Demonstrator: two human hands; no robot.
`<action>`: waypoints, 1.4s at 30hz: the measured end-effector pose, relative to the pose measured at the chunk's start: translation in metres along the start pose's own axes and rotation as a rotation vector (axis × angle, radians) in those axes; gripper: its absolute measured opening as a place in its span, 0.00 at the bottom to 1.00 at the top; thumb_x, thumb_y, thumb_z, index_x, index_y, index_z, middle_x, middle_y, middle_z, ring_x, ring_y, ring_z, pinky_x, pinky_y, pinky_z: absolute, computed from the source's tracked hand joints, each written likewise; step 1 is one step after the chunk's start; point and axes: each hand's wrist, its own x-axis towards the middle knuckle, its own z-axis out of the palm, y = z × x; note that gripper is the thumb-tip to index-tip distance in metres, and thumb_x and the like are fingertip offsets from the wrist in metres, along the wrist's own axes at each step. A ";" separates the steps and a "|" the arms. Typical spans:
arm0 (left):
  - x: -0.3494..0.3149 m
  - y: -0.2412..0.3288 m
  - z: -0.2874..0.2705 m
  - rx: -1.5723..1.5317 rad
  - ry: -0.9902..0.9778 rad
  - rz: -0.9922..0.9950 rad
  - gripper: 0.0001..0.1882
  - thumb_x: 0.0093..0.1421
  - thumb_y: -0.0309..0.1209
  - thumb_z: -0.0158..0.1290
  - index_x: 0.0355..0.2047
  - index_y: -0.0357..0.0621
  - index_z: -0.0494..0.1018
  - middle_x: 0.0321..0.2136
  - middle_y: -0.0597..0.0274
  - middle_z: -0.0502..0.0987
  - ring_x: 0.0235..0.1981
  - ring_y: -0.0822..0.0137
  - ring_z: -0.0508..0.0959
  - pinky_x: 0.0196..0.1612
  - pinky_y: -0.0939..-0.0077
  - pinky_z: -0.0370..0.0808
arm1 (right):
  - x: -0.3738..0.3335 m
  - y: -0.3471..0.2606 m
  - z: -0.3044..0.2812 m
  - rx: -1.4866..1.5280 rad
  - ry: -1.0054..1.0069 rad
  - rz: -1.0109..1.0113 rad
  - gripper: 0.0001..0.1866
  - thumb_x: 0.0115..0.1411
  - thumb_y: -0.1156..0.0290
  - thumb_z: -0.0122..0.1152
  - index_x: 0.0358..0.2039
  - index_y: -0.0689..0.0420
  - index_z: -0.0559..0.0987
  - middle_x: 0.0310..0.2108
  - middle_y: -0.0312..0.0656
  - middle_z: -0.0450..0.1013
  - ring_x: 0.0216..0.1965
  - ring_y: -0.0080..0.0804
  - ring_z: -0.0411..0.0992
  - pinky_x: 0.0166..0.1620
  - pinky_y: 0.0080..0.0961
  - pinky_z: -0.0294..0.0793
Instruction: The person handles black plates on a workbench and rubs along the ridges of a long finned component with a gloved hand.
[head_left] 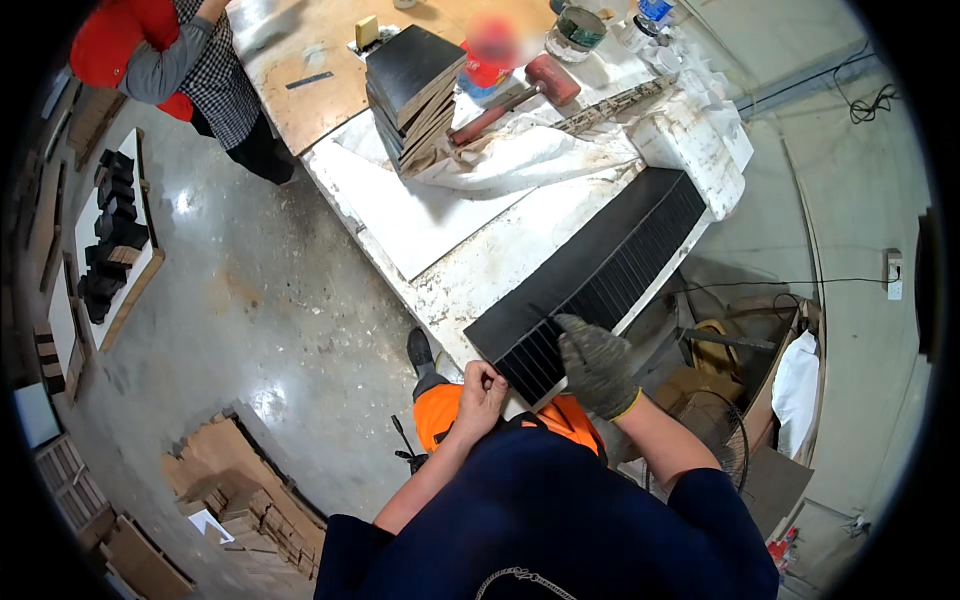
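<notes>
A long row of thin black-faced boards (600,262) stands on edge along the near side of a white workbench (470,270). My right hand (597,365), in a grey glove with a yellow cuff, rests its fingers on the near end of the row. My left hand (482,392) is bare and curled at the row's near corner, fingers closed; whether it pinches anything I cannot tell. A stack of black-topped boards (415,95) sits farther back on the bench.
A red-headed mallet (520,92), crumpled white cloth (520,150), a tin (578,27) and a white foam block (695,150) lie on the bench. Another person in a checked top (215,75) stands at the far left. Cardboard stacks (240,490) and black pieces on a board (110,235) cover the floor.
</notes>
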 end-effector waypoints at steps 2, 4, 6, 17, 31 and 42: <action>0.001 -0.004 0.002 -0.055 -0.015 0.043 0.15 0.64 0.41 0.50 0.33 0.43 0.61 0.24 0.70 0.58 0.24 0.77 0.57 0.28 0.82 0.60 | -0.007 0.024 0.001 -0.031 0.072 0.076 0.13 0.55 0.75 0.58 0.42 0.59 0.77 0.31 0.46 0.76 0.29 0.40 0.76 0.32 0.32 0.76; -0.002 -0.001 0.002 -0.048 -0.020 0.026 0.15 0.64 0.41 0.50 0.34 0.44 0.60 0.24 0.71 0.57 0.24 0.78 0.57 0.28 0.83 0.59 | -0.010 0.043 0.004 -0.056 0.146 0.155 0.13 0.54 0.75 0.58 0.42 0.57 0.78 0.32 0.46 0.76 0.29 0.41 0.75 0.32 0.32 0.76; 0.000 0.001 0.001 -0.037 -0.026 0.009 0.15 0.64 0.41 0.50 0.35 0.44 0.60 0.23 0.72 0.57 0.24 0.79 0.56 0.27 0.84 0.59 | -0.005 0.057 0.007 -0.089 0.214 0.137 0.14 0.52 0.74 0.59 0.42 0.52 0.78 0.38 0.38 0.75 0.34 0.34 0.73 0.35 0.29 0.74; 0.001 0.000 0.000 -0.023 -0.038 0.049 0.15 0.64 0.41 0.50 0.34 0.45 0.59 0.24 0.72 0.61 0.25 0.80 0.59 0.29 0.85 0.60 | 0.078 0.211 0.002 -0.621 0.082 0.198 0.23 0.55 0.63 0.58 0.52 0.53 0.73 0.54 0.45 0.66 0.59 0.46 0.59 0.62 0.40 0.54; -0.003 0.012 -0.004 0.001 -0.040 -0.016 0.14 0.65 0.40 0.48 0.35 0.44 0.59 0.28 0.69 0.63 0.30 0.77 0.63 0.36 0.82 0.64 | 0.073 0.092 0.021 -0.087 -0.189 -0.264 0.28 0.54 0.53 0.56 0.48 0.63 0.73 0.54 0.53 0.67 0.57 0.47 0.63 0.59 0.39 0.61; -0.004 0.000 -0.006 -0.034 -0.112 -0.059 0.18 0.65 0.41 0.48 0.46 0.41 0.61 0.40 0.61 0.68 0.43 0.71 0.68 0.48 0.74 0.65 | 0.005 0.070 0.073 0.075 -0.016 -0.320 0.15 0.49 0.54 0.59 0.25 0.54 0.77 0.34 0.42 0.73 0.39 0.39 0.69 0.42 0.35 0.69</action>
